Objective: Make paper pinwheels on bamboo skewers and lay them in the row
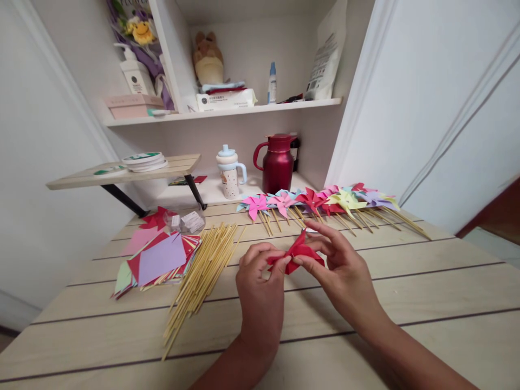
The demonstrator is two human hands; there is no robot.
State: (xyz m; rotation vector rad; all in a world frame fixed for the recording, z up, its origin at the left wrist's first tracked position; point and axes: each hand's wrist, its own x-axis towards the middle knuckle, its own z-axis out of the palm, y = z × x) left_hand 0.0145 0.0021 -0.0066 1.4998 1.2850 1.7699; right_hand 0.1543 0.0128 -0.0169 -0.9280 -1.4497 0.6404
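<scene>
A red paper pinwheel, with no stick visible on it, is held above the table between both hands. My left hand pinches its left side and centre between thumb and fingers. From the right, my right hand grips it, the thumb close to the middle and the index finger raised behind. The fingers hide part of the folds. Left of my hands lies a loose bundle of thin wooden sticks. Farther left is a pile of coloured paper squares, a purple one on top.
Finished pinwheels on sticks lie in a row at the back. Clear plastic boxes sit behind the papers, near a small raised stand. A dotted cup and a red jug stand below the shelf.
</scene>
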